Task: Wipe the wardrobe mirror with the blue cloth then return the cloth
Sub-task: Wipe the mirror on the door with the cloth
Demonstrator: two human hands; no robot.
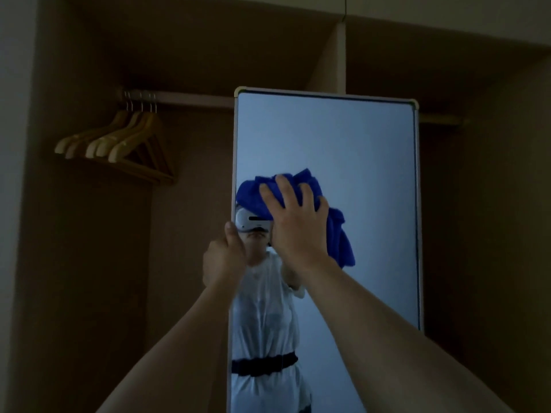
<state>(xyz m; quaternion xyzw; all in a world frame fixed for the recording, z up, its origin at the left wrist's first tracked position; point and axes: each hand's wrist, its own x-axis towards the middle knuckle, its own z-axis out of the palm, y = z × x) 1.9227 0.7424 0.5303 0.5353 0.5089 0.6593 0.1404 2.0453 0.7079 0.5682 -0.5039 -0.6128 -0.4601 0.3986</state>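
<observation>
Far to the left, some wooden hangers [119, 138] hang on a rail [185, 98] inside the dark wardrobe [89, 234], and they have nothing to do with the job. Next comes the left hand [223, 257]. Its fingers are curled around the left edge of the mirror [343, 138], with the thumb sticking up along the frame, so it looks like it is holding the mirror steady. A little to the right is the right hand [293, 217]. Its fingers are spread out and bent a bit over the blue cloth [337, 234], and it presses the cloth flat on the glass. The cloth is bunched up under the palm, near the left side of the mirror and about halfway up the part we can see. Some of the cloth hangs down loose to the right of the wrist. In the glass you can see the person in a white top with a dark belt, wearing a white headset. So the wiping part of the job is going on right now. It is too dark to tell which bits of the glass are already clean and which are not. The big top part and the right side of the mirror are well apart from the cloth, and so is the bottom part. I think there is probably more wiping to do there. The last part, putting the cloth back, is not done yet, since the cloth is on the mirror. The place where the cloth goes cannot be seen here.
</observation>
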